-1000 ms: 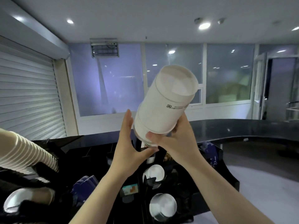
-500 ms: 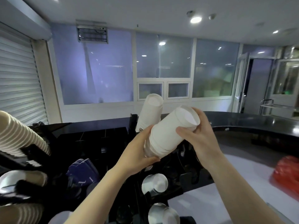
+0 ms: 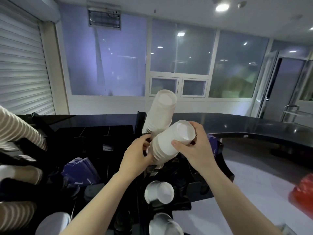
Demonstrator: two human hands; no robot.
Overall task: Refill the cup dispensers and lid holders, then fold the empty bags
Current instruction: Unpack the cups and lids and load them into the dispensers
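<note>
I hold a short stack of white paper cups (image 3: 171,141), tilted with its closed bottoms up and to the right, over a slot of the black cup dispenser (image 3: 211,180). My right hand (image 3: 194,150) grips the stack's upper end. My left hand (image 3: 135,156) holds its lower, rim end, which sits low at the dispenser. Just behind stands a taller stack of white cups (image 3: 160,114), leaning out of another slot. Two more cup stacks (image 3: 159,192) poke out of nearer slots.
Ribbed beige cup stacks (image 3: 18,131) lie in racks at the left. Dark blue packets (image 3: 81,172) sit in a compartment. A black curved counter (image 3: 254,126) runs behind. A red bag (image 3: 303,195) lies on the pale counter at right.
Both hands brought the cup stack down from head height toward the dispenser slot, tilting it further. My view dropped and shifted, bringing the taller stack and the red bag into sight.
</note>
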